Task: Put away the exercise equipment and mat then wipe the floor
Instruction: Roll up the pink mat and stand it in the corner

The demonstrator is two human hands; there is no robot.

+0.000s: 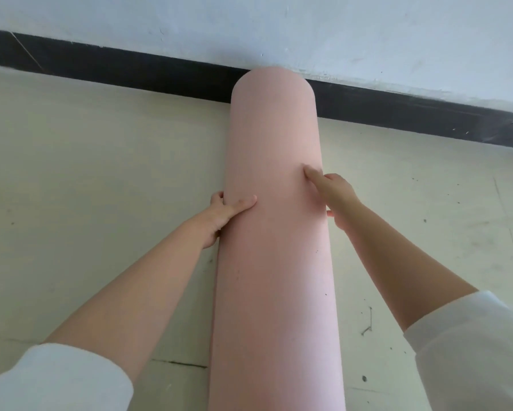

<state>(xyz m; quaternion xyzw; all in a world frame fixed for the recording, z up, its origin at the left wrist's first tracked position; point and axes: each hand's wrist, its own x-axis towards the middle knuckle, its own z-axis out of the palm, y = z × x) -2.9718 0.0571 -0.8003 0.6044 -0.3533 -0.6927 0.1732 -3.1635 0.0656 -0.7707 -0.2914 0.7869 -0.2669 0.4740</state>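
Head view: I see my left hand [224, 213] and right hand [335, 194] gripping the rolled pink foam mat [274, 232] from both sides; its far end meets the black skirting board [130, 71] at the cream floor's [86, 173] edge.

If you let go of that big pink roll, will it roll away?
Probably, if it lies flat: the rolled pink foam mat is smooth and round. Its far end is by the black baseboard. It looks light; the left hand and right hand grip it.

Pink rolled mat [274, 232], far end by black baseboard [130, 71].
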